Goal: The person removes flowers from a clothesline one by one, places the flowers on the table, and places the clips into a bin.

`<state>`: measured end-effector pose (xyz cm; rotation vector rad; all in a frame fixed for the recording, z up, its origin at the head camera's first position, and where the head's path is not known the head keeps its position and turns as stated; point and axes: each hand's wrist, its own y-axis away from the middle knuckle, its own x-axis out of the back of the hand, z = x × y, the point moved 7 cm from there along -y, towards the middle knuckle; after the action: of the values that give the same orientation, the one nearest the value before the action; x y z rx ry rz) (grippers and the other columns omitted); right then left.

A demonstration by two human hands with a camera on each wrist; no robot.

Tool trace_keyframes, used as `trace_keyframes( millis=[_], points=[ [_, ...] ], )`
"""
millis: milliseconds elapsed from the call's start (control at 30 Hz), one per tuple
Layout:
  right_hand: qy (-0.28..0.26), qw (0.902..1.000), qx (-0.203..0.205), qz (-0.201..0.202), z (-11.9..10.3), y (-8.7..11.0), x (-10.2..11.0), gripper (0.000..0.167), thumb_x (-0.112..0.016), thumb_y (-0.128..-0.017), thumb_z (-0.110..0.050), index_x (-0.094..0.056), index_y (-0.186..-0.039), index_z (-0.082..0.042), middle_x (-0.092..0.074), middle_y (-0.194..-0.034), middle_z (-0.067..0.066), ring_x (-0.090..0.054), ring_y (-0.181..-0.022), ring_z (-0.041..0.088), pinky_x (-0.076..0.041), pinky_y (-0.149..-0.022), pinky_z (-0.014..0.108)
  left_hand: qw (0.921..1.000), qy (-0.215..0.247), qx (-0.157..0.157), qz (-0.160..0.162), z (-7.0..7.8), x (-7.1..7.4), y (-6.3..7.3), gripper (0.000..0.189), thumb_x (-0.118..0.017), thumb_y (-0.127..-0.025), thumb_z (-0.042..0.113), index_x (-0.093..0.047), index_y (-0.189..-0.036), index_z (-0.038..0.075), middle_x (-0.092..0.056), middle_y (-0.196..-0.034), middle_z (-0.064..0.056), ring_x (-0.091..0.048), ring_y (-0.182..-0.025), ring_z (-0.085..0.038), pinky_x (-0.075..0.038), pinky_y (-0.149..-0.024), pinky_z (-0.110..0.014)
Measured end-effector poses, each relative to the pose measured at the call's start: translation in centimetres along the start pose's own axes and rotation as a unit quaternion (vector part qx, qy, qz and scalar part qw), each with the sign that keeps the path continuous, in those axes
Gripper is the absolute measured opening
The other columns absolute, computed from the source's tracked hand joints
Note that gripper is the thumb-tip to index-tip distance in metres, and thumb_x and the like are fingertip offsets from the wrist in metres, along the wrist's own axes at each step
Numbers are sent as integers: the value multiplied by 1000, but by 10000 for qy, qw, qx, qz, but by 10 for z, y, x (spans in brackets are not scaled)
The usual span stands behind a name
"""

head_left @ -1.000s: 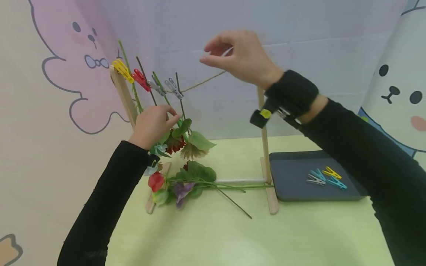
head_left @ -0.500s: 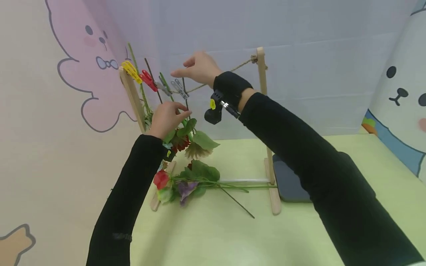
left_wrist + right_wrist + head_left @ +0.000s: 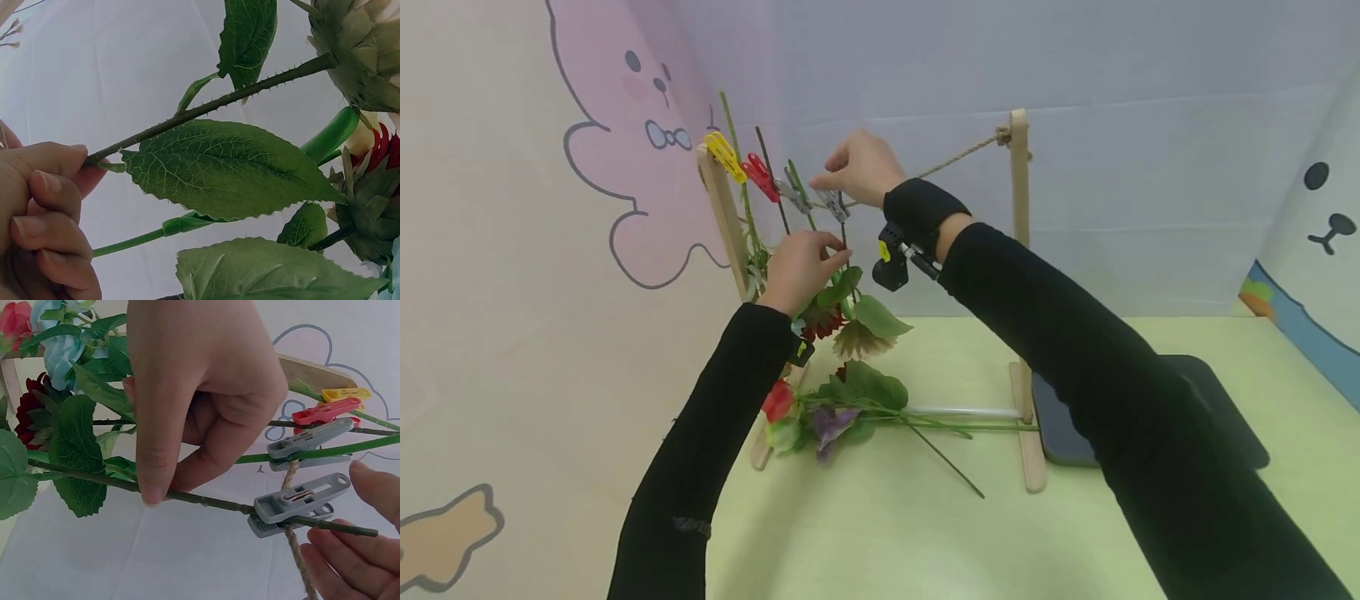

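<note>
My left hand (image 3: 801, 268) pinches the thorny stem (image 3: 206, 107) of an artificial beige flower (image 3: 861, 340), which hangs head down. A grey clothespin (image 3: 301, 499) clips that stem to the rope (image 3: 296, 553), the stem's end sticking out past it. Around the clothespin's handle end, my right hand (image 3: 867, 167) has its thumb on one side and its fingers on the other, a gap showing between thumb and clip. Further left, another grey clothespin (image 3: 793, 196), a red clothespin (image 3: 762, 177) and a yellow clothespin (image 3: 726, 157) hold more stems on the rope.
The rope runs between two wooden posts (image 3: 1020, 183). Under it on the table (image 3: 880, 533) lie loose artificial flowers, including a red one (image 3: 778, 402) and a purple one (image 3: 832, 427). My right sleeve partly covers a dark grey tray (image 3: 1071, 429).
My right hand has come left and down from mid-air to the last grey clothespin. The left hand has stayed at the beige flower's stem. The head view has shifted slightly.
</note>
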<state>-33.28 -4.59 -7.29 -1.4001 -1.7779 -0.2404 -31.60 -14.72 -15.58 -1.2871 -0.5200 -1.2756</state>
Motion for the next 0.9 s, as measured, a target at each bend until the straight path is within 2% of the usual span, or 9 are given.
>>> trace_keyframes(
  millis=[200, 433, 700, 900],
  points=[
    [-3, 10000, -6, 21, 2, 0, -5, 38, -62, -87, -31, -63, -118, -9, -61, -122, 6, -57, -108, 19, -46, -89, 27, 9998, -71, -150, 86, 5, 1, 4, 25, -55, -93, 27, -68, -104, 9, -66, -84, -11, -55, -67, -23, -44, -60, -33],
    [-79, 9998, 133, 103, 0, 1, -6, 36, -61, -88, -30, -63, -117, -9, -60, -121, 7, -55, -109, 20, -45, -89, 28, 9996, -180, -172, 167, 7, 0, 8, 25, -54, -93, 28, -67, -105, 10, -64, -81, -10, -53, -62, -21, -42, -57, -32],
    [-186, 9993, 66, 309, 4, 3, -6, 33, -62, -88, -30, -66, -112, -8, -63, -115, 8, -56, -104, 21, -45, -86, 29, 9993, -221, -196, 208, 11, -2, 10, 26, -52, -94, 29, -66, -107, 11, -63, -86, -10, -53, -70, -22, -42, -62, -33],
    [-354, 9988, -34, 346, 6, 3, -9, 33, -62, -88, -32, -67, -110, -8, -63, -115, 7, -56, -104, 20, -45, -86, 29, 9992, -261, -136, 261, 10, -1, 13, 25, -52, -94, 28, -66, -106, 11, -63, -83, -10, -53, -69, -22, -42, -60, -33]
  ],
)
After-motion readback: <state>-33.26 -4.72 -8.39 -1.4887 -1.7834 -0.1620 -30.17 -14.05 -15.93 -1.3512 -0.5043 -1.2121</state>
